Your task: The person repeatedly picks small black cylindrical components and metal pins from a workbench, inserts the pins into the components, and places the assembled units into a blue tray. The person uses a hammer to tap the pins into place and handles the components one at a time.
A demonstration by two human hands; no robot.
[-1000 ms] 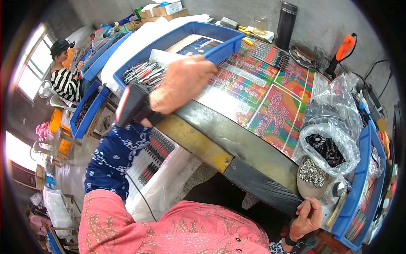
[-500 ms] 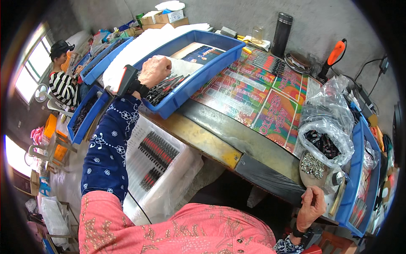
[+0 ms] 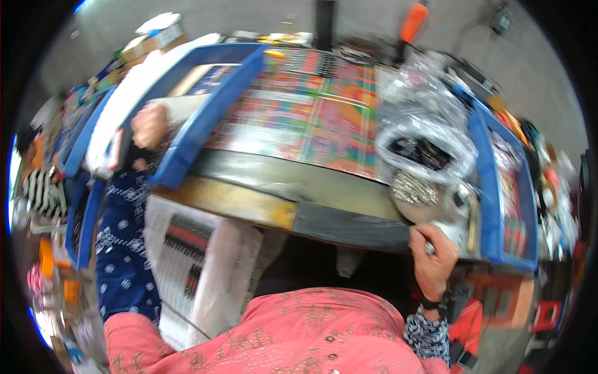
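Note:
My left hand [image 3: 149, 126] is over the blue tray [image 3: 215, 103] on the left, above where pen-like black pieces lay; motion blur smears its fingers. At the table's front right edge is my right hand [image 3: 436, 258], its thumb and fingers curled together in a pinch. What they hold, if anything, is too small to make out. Just beyond it sits a round dish with a heap of small silvery metal parts [image 3: 416, 190]. Behind that heap, a clear plastic bag [image 3: 458, 153] gapes around small black pieces.
A colourful printed sheet [image 3: 339, 131] covers the tabletop, with a row of pens [image 3: 305, 62] at its far side. On the right stands another blue tray [image 3: 492, 199]. Below the table, a white container [image 3: 177, 274] holds black-and-red pens. A person in stripes [image 3: 45, 190] is at far left.
The view has swung right, so the table and trays sit further left in it. My left hand remains over the blue tray, and my right hand stays pinched near the table edge.

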